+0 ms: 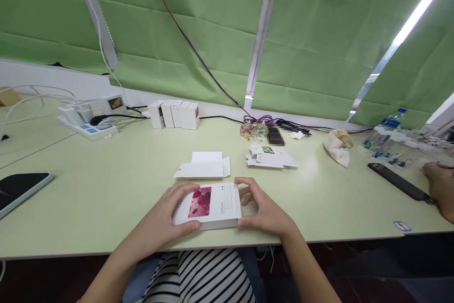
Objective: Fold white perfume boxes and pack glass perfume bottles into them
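Observation:
A flat white carton (209, 204) with a red floral picture on its face lies near the front edge of the pale green table (106, 185). My left hand (166, 213) grips its left end, thumb along the front edge and fingers over the top. My right hand (260, 208) pinches its right end. Just behind it lies an unfolded white carton blank (204, 166). Further right is a small pile of flat white cartons (271, 157).
Several upright white boxes (173, 114) stand in a row at the back. A power strip (88, 128) with plugs sits back left, a dark tablet (19, 188) at the left edge. A tangle of cables (262, 125), a cloth bag (336, 144), a phone (397, 181) and another person's hand (441, 187) are on the right.

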A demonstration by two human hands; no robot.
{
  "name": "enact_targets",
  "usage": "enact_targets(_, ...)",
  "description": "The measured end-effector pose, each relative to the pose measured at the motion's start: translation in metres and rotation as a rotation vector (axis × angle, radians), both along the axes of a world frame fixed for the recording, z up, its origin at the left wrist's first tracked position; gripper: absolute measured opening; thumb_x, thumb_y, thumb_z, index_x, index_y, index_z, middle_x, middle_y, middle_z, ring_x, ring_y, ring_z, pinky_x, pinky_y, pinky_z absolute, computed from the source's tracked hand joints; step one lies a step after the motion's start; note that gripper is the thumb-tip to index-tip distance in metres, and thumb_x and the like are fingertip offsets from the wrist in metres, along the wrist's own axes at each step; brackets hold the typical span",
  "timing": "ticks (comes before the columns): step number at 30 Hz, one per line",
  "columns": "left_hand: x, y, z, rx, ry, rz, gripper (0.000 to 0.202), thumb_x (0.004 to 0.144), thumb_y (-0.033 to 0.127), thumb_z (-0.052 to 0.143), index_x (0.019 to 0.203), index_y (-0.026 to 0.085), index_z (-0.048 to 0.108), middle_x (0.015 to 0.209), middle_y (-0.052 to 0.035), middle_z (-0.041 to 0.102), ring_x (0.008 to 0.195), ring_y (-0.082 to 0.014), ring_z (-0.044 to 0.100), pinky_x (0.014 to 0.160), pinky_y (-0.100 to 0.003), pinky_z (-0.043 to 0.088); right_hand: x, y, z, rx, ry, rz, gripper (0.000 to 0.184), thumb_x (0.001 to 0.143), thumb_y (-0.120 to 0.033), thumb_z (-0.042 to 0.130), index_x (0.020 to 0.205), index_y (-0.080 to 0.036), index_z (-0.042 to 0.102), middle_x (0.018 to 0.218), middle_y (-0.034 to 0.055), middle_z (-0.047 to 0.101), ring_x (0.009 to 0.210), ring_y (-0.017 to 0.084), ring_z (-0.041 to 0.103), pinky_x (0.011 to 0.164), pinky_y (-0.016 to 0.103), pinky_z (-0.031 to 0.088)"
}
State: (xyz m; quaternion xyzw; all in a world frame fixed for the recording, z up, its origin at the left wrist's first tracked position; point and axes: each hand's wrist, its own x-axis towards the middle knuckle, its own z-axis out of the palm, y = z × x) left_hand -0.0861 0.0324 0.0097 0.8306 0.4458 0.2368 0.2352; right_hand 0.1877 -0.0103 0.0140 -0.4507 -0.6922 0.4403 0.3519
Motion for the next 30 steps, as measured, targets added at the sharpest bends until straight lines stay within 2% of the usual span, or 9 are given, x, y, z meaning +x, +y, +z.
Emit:
enact_targets(8, 0.000, 0.001, -0.003, 0.009, 0.005, -0.010, 0.059, 0.074, 0.051, 0.063, 0.126, 0.029, 0.047, 0.132, -0.0055, 0.049, 0.118, -0.0292, 0.050, 0.097, -0.042, 0.045, -0.002, 0.000, -0.004, -0.050, -0.034, -0.051, 0.084, 0.062, -0.036, 0.082, 0.130, -0.029, 0.034, 0.117, 0.0040, 0.048, 0.097, 0.018, 0.050, 0.092, 0.037, 0.044)
enact_targets(16, -0.001, 0.001, -0.003, 0.016, 0.008, -0.016, 0.058, 0.074, 0.051, 0.064, 0.125, 0.029, 0.048, 0.132, -0.0052, 0.049, 0.118, -0.0293, 0.051, 0.096, -0.041, 0.046, 0.000, 0.002, -0.007, 0.040, -0.064, 0.006, 0.084, 0.063, -0.034, 0.082, 0.132, -0.031, 0.033, 0.130, 0.0047, 0.036, 0.100, 0.018, 0.049, 0.093, 0.036, 0.044)
enact_targets(21, -0.003, 0.001, -0.005, 0.018, 0.016, -0.024, 0.059, 0.075, 0.051, 0.063, 0.127, 0.030, 0.046, 0.133, -0.0050, 0.048, 0.119, -0.0289, 0.049, 0.098, -0.042, 0.045, 0.003, 0.004, -0.010, 0.054, -0.022, 0.088, 0.084, 0.065, -0.030, 0.080, 0.134, -0.031, 0.032, 0.130, 0.0052, 0.034, 0.100, 0.018, 0.049, 0.092, 0.036, 0.045)
enact_targets(25, -0.002, 0.001, -0.004, 0.033, 0.010, -0.025, 0.059, 0.074, 0.050, 0.064, 0.126, 0.029, 0.049, 0.131, -0.0053, 0.051, 0.117, -0.0290, 0.051, 0.096, -0.040, 0.046, 0.003, 0.005, -0.015, 0.031, 0.017, 0.079, 0.083, 0.065, -0.026, 0.080, 0.134, -0.032, 0.032, 0.125, 0.0044, 0.036, 0.098, 0.017, 0.051, 0.089, 0.036, 0.048)
enact_targets(30, -0.001, 0.000, -0.002, 0.017, 0.021, -0.023, 0.060, 0.074, 0.051, 0.063, 0.127, 0.027, 0.048, 0.133, -0.0064, 0.049, 0.119, -0.0295, 0.050, 0.097, -0.042, 0.045, 0.001, 0.003, -0.013, -0.002, 0.056, 0.055, 0.081, 0.063, -0.017, 0.078, 0.129, -0.029, 0.034, 0.126, 0.0046, 0.038, 0.103, 0.016, 0.052, 0.094, 0.036, 0.048)
